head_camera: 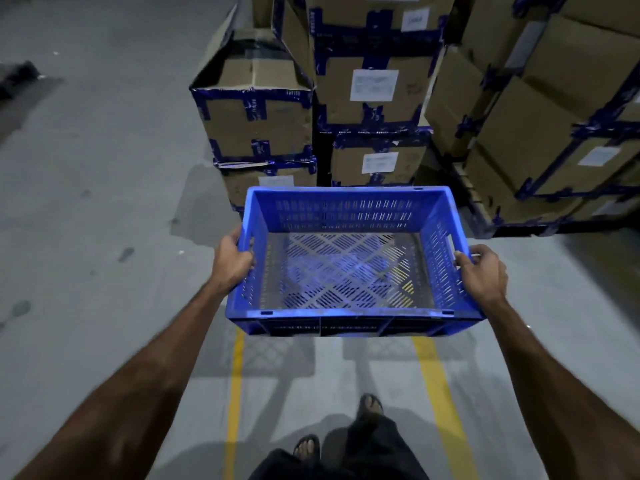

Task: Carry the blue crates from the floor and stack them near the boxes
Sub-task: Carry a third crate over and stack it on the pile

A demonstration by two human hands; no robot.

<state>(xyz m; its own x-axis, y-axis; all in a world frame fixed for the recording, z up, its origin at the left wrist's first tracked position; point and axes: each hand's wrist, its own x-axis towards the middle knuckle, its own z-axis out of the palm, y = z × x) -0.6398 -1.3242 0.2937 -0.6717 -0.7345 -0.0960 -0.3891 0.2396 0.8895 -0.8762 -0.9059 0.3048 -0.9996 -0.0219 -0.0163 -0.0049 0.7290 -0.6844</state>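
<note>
An empty blue crate (pixel 349 315) with slotted walls and a perforated floor hangs in the air in front of me, above the grey floor. My left hand (pixel 231 261) grips its left rim and my right hand (pixel 483 271) grips its right rim. Stacked cardboard boxes (pixel 256 123) taped in blue stand just beyond the crate's far edge. No other crates are in view.
More taped boxes (pixel 374 84) with white labels rise in the centre, and a further stack (pixel 554 133) sits at the right. Two yellow floor lines (pixel 438 393) run under the crate. My sandalled feet (pixel 370 405) show below. Open concrete floor (pixel 86 202) lies at the left.
</note>
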